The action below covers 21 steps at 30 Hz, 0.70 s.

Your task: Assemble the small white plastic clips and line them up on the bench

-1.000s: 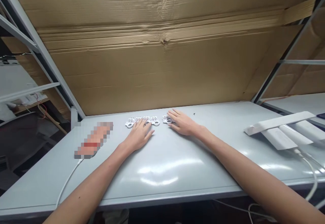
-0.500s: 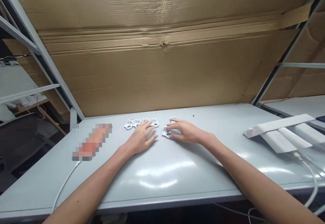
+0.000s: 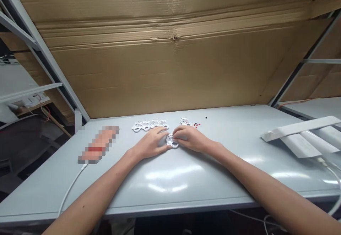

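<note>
A small white plastic part [image 3: 174,144] with a round hole lies on the table between my hands. My left hand [image 3: 150,143] grips it from the left, thumb at its near edge and fingers at its far side. My right hand [image 3: 193,138] is at its right, fingertips pinched together over the part; anything between them is too small to make out. Beyond my left hand stands a row of several similar white parts [image 3: 146,125]. One more white part [image 3: 185,121] lies behind my right hand, with small red and black pieces [image 3: 197,125] beside it.
A blurred-out reddish object [image 3: 98,146] with a white cable [image 3: 68,188] lies at the left. White casings [image 3: 301,137] with cables stand at the right. A tiny black piece [image 3: 206,118] lies near the back, before the cardboard wall [image 3: 170,75].
My left hand has moved from the row to the single white part and taken hold of it. My right fingers have closed together over it. The view has shifted slightly.
</note>
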Tool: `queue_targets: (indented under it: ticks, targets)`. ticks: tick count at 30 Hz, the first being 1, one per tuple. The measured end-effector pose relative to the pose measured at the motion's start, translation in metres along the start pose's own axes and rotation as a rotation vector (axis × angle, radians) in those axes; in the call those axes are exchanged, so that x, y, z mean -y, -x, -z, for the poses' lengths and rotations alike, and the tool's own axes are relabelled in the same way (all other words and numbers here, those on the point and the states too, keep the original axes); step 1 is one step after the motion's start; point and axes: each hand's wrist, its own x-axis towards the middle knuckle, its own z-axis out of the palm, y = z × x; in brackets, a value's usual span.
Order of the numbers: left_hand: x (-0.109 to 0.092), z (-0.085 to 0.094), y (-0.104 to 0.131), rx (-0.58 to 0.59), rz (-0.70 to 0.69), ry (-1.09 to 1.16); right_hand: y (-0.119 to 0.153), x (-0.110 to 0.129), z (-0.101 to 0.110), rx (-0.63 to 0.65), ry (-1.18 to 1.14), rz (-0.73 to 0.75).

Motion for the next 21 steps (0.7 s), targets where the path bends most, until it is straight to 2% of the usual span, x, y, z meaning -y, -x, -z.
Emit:
queue_targets:
  ticks: [7, 13, 16, 21]
  targets:
    - [-0.001, -0.003, -0.001, 0.019, 0.036, 0.038, -0.001, -0.002, -0.004, 0.023, 0.069, -0.01]
    - [-0.003, -0.003, -0.002, 0.023, 0.038, 0.038, -0.001, 0.0, 0.0, -0.026, 0.111, -0.002]
    - [-0.004, -0.002, -0.001, 0.029, 0.052, 0.038, -0.002, 0.004, 0.007, -0.093, 0.018, -0.062]
    - [-0.005, -0.001, 0.0, 0.035, 0.082, 0.017, -0.004, 0.008, 0.021, -0.284, -0.237, -0.173]
